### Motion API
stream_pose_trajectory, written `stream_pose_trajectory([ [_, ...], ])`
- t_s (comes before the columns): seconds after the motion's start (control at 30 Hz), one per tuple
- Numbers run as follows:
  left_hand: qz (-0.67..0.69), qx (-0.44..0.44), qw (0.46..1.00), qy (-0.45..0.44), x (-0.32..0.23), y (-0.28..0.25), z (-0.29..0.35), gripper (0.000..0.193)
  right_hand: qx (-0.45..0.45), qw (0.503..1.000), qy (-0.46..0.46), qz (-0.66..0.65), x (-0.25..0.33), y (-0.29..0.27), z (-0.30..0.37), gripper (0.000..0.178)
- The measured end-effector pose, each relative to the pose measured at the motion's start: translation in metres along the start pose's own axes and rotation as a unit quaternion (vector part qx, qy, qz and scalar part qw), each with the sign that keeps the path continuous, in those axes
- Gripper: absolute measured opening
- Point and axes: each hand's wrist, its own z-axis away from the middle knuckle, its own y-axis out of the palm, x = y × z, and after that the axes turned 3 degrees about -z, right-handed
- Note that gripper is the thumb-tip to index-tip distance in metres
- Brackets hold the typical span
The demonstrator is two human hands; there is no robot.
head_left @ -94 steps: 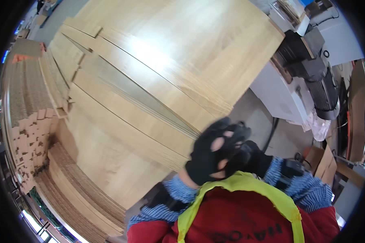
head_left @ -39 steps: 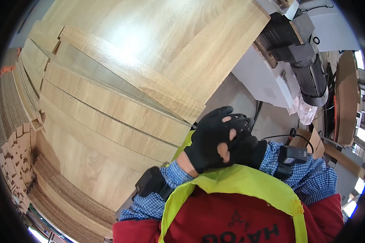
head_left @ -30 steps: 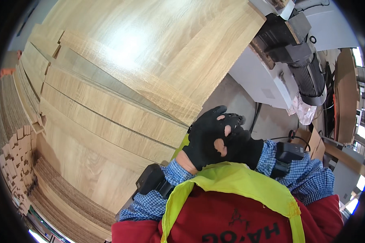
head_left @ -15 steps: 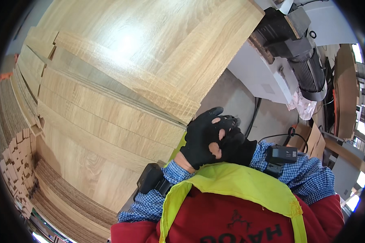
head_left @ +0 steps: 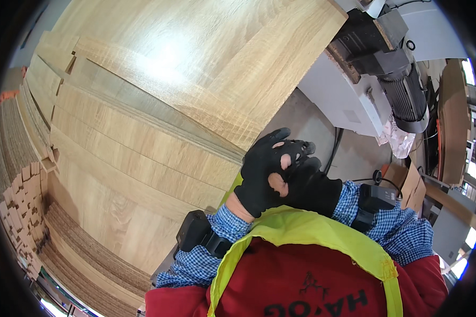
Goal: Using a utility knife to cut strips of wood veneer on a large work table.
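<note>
Both my hands are together in front of my chest, in black gloves. My left hand wears a worn glove with holes that show skin. Its thumb side points up and its fingers fold against my right hand. The right hand's fingers are mostly hidden behind the left, and I see no object between the two. Just left of my left hand are the ends of stacked wood-grain boards. A large wood-grain panel lies above and beyond the hands.
A black motor on a white machine body stands at the far right, with a black cable on the floor. Layered boards and a stack of small wood strips are at the left. Brown sheets stand at the right edge.
My clasped hands have shifted slightly up and stay pressed together. My right forearm has moved a little to the right. The boards lie where they were.
</note>
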Motion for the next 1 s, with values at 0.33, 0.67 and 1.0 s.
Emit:
stream_pose_trajectory([
  [0.33, 0.029, -0.007, 0.999, -0.018, -0.002, 0.002, -0.003, 0.023, -0.044, 0.971, 0.093, -0.214, -0.011, 0.006, 0.007, 0.016],
  [0.67, 0.005, -0.002, 1.000, -0.022, 0.009, 0.010, 0.012, 0.022, -0.076, 0.995, 0.047, 0.034, -0.016, 0.011, 0.010, 0.025],
  [1.0, -0.090, -0.047, 0.993, 0.053, -0.008, 0.012, 0.022, 0.046, -0.058, 0.988, 0.023, -0.138, -0.063, -0.006, 0.020, 0.016],
])
